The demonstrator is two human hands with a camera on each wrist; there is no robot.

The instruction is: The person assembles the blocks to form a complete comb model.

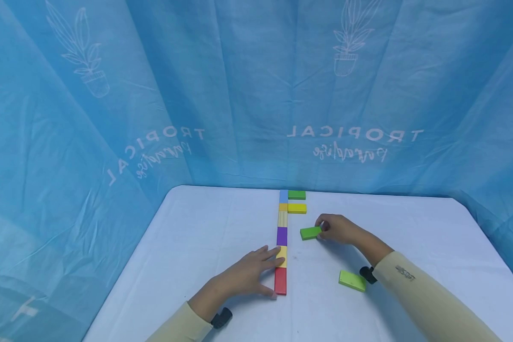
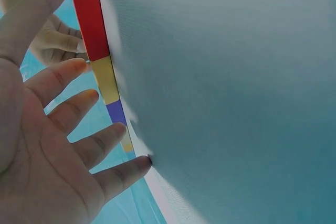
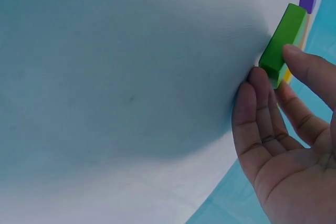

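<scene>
A straight column of coloured blocks runs away from me on the white table: red (image 1: 280, 281), pale yellow (image 1: 284, 256), purple (image 1: 282, 236), cream (image 1: 282, 219), orange (image 1: 283, 207) and light blue (image 1: 284, 196). My left hand (image 1: 250, 271), fingers spread and fairly straight, rests along the left side of the column at the red and pale yellow blocks. Between thumb and fingers, my right hand (image 1: 339, 228) pinches one end of a green block (image 1: 310, 232). That block is right of the purple one, with a gap between them.
At the far end, a green block (image 1: 297, 195) and a yellow block (image 1: 297, 208) lie sideways against the column's right side. A light green block (image 1: 352, 280) lies alone near my right wrist. Blue printed curtains (image 1: 248, 95) hang around the white table (image 1: 188, 228).
</scene>
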